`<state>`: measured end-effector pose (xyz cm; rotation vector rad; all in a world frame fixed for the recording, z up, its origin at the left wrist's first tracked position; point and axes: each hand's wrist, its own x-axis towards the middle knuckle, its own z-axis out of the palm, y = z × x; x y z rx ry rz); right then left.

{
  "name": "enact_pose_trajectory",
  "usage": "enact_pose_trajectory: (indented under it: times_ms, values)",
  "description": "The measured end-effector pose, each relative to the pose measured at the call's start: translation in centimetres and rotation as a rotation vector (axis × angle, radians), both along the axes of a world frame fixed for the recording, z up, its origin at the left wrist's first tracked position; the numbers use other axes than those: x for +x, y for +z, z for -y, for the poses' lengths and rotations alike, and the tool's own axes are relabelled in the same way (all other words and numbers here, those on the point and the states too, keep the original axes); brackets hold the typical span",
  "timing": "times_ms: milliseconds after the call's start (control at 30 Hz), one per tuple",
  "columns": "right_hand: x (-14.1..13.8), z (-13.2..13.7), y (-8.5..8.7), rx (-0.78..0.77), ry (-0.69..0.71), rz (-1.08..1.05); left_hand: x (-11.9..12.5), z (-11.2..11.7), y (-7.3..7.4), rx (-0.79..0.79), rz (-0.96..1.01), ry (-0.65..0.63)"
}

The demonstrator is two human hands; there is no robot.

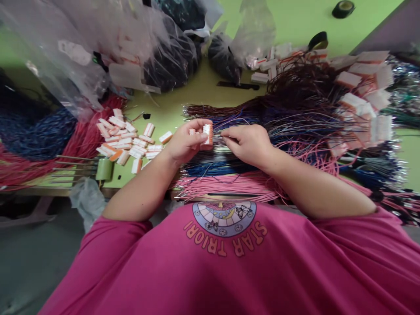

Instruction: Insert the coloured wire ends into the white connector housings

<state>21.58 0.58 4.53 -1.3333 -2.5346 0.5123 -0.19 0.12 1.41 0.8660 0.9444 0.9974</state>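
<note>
My left hand (186, 142) is closed around a white and orange connector housing (208, 134), held upright between thumb and fingers. A second small white and orange connector (193, 131) shows inside the same hand. Just to the right, my right hand (251, 143) is pinched shut on what looks like the end of a thin wire, its fingertips a short way from the connector. Beneath both hands lie bundled wires: grey ones in the middle, blue wires (216, 168) nearer me, and pink wires (229, 186) along the table's front edge.
Loose connector housings (123, 138) are piled left of my left hand. A green block with metal rods (104, 169) stands at the front left. Wired connectors (364, 109) heap up on the right. Plastic bags (170, 57), a dark cutter (238, 85) and black tape (343, 8) lie farther back.
</note>
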Motion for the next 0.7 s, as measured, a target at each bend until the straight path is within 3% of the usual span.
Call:
enact_pose_trajectory:
  times_ms: [200,367,700]
  values:
    - [-0.1,0.2,0.4,0.043,0.027,0.151,0.3,0.3,0.1,0.035,-0.073,0.022]
    - [0.0,0.3,0.1,0.156,0.069,0.144,0.5,0.4,0.2,0.02,-0.108,0.036]
    - [-0.9,0.5,-0.8,0.118,0.123,0.14,1.2,0.6,0.0,-0.026,-0.095,0.022]
